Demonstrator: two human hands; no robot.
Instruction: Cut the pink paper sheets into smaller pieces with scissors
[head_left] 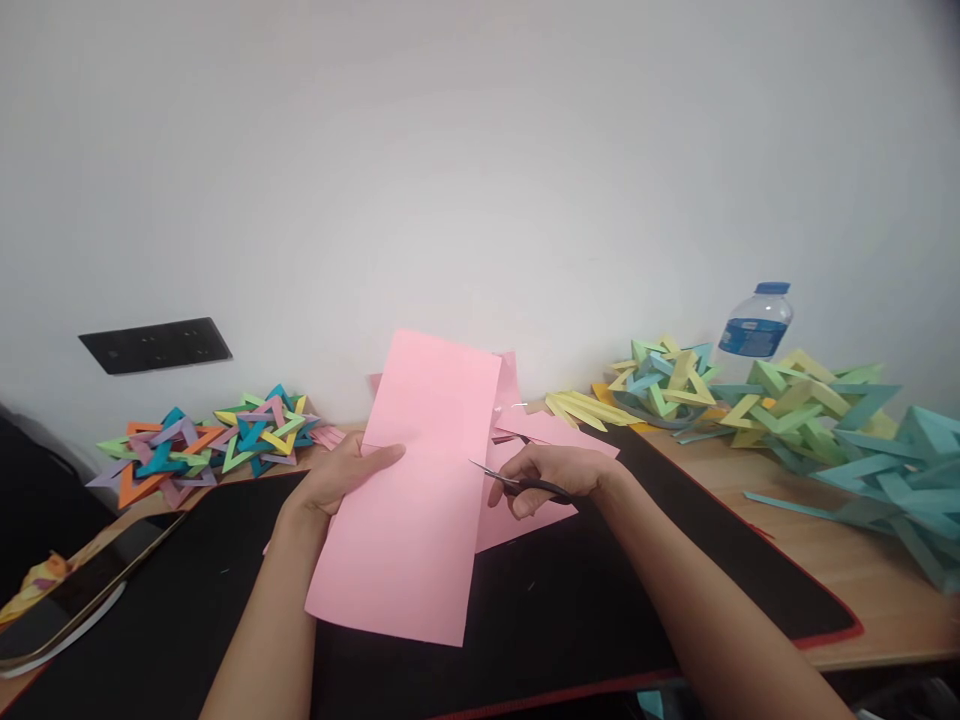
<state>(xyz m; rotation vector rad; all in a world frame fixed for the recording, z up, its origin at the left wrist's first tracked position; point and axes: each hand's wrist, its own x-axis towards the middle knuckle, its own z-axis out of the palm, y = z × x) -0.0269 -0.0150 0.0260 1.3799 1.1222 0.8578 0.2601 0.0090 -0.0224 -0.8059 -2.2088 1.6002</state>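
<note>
Pink sheet (420, 500); paper stars (160, 460) both sides

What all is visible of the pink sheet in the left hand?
The sheet is plain pink, oblong, like paper or thin card. It is held up over the black mat, top leaning right, lower edge slightly bowed. The left hand grips its left edge, thumb on the near face. In view the scissors overlap its right part; contact can't be told. More pink paper lies behind it.
</note>
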